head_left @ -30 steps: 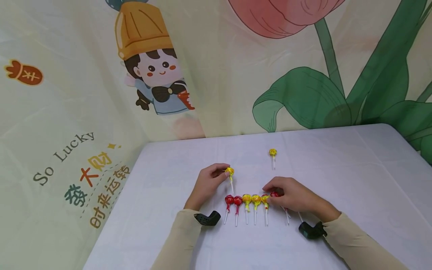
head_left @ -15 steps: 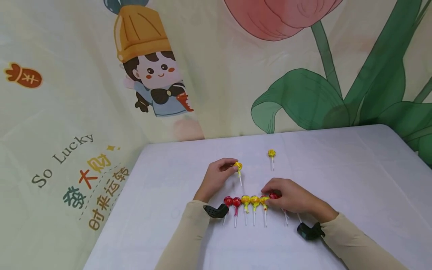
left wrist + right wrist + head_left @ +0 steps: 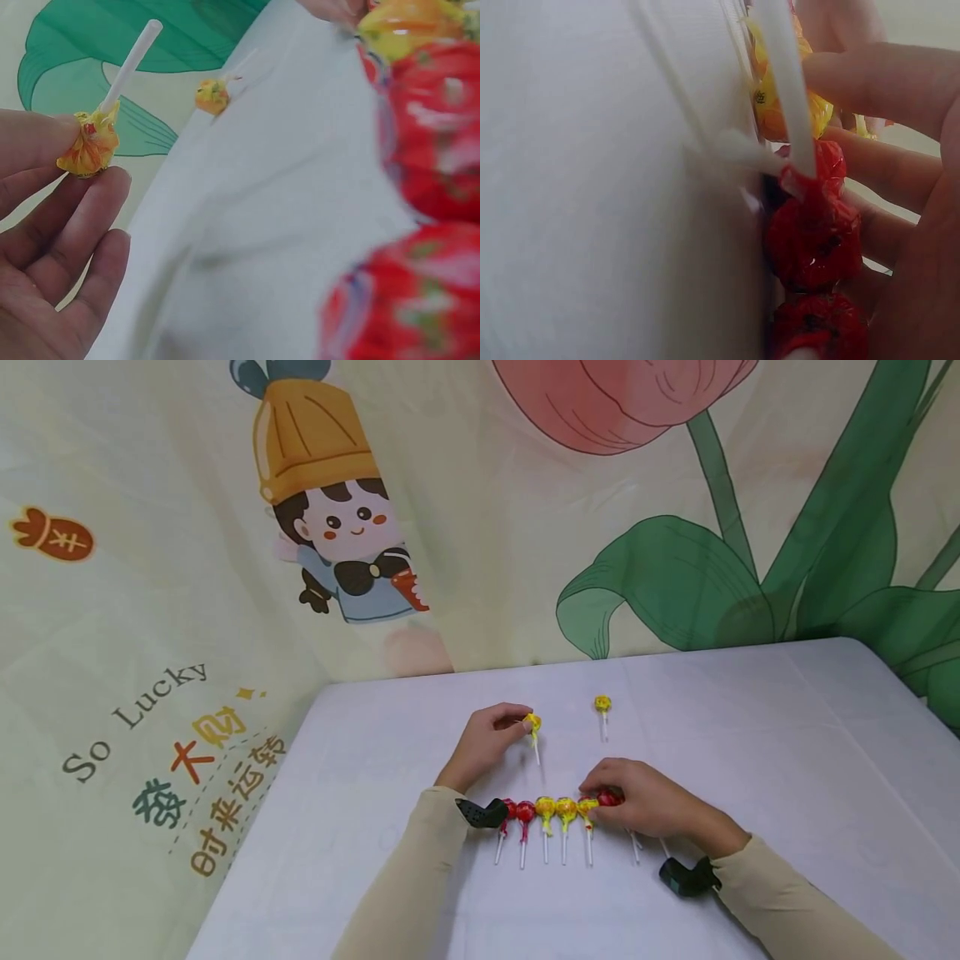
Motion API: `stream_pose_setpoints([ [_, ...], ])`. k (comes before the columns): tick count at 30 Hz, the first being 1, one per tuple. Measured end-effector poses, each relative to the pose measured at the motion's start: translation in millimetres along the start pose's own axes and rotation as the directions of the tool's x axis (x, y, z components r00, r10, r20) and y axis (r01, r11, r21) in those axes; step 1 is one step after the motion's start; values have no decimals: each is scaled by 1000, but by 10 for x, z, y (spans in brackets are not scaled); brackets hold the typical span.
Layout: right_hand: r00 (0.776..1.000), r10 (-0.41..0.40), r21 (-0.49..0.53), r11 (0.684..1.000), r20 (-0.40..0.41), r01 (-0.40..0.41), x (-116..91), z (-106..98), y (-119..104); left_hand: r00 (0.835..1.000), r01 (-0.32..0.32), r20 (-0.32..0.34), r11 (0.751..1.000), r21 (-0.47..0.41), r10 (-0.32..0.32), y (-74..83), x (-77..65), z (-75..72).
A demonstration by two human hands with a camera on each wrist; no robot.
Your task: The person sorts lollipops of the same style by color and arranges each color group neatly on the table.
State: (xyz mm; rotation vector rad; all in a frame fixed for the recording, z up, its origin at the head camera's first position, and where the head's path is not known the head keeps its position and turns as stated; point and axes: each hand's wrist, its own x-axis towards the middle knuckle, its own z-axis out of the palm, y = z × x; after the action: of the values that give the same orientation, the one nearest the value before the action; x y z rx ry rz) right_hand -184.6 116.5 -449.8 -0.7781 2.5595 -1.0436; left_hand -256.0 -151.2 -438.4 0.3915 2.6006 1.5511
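Note:
My left hand (image 3: 489,745) pinches a yellow-wrapped lollipop (image 3: 532,723) by its candy head, above the table behind the row. In the left wrist view that held lollipop (image 3: 94,146) sits between thumb and fingertips, its white stick pointing up. Several lollipops lie side by side in a row, sticks toward me. Two red lollipops (image 3: 526,811) form the left end and yellow lollipops (image 3: 566,810) the middle. At the right part my right hand (image 3: 643,795) pinches a yellow lollipop (image 3: 795,105) between thumb and fingers. Red lollipops (image 3: 815,240) lie under its palm, mostly hidden in the head view.
A single yellow lollipop (image 3: 602,703) lies farther back on the white-covered table (image 3: 787,760). A printed cloth backdrop (image 3: 480,527) hangs behind the table. Each wrist wears a small black camera, such as the left wrist camera (image 3: 483,813).
My left hand has moved right and away from me, carrying its yellow lollipop toward the lone one at the back. The right hand stays at the row.

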Motion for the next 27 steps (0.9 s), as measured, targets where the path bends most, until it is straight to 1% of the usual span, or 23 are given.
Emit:
stream_pose_setpoints([
  [5, 1000, 0, -3, 1000, -2, 0, -3, -3, 0, 1000, 18, 18, 1000, 8, -18, 49, 89, -4],
  [10, 1000, -15, -10, 1000, -3, 15, -24, -14, -23, 999, 39, 36, 999, -27, -38, 73, 162, 11],
  [14, 1000, -25, -18, 1000, -5, 25, -31, -14, -39, 998, 36, 61, 998, -60, -32, 83, 217, 35],
  [17, 1000, -24, -22, 999, -5, 24, -27, -6, -41, 997, 32, 74, 998, -49, -28, 91, 259, 58],
  [21, 1000, -28, -21, 999, -8, 28, -21, -4, -39, 996, 41, 76, 999, -35, -38, 91, 308, 84],
  [27, 1000, -31, -21, 999, -6, 31, -12, -16, -35, 995, 68, 82, 996, -60, -63, 100, 375, 132],
])
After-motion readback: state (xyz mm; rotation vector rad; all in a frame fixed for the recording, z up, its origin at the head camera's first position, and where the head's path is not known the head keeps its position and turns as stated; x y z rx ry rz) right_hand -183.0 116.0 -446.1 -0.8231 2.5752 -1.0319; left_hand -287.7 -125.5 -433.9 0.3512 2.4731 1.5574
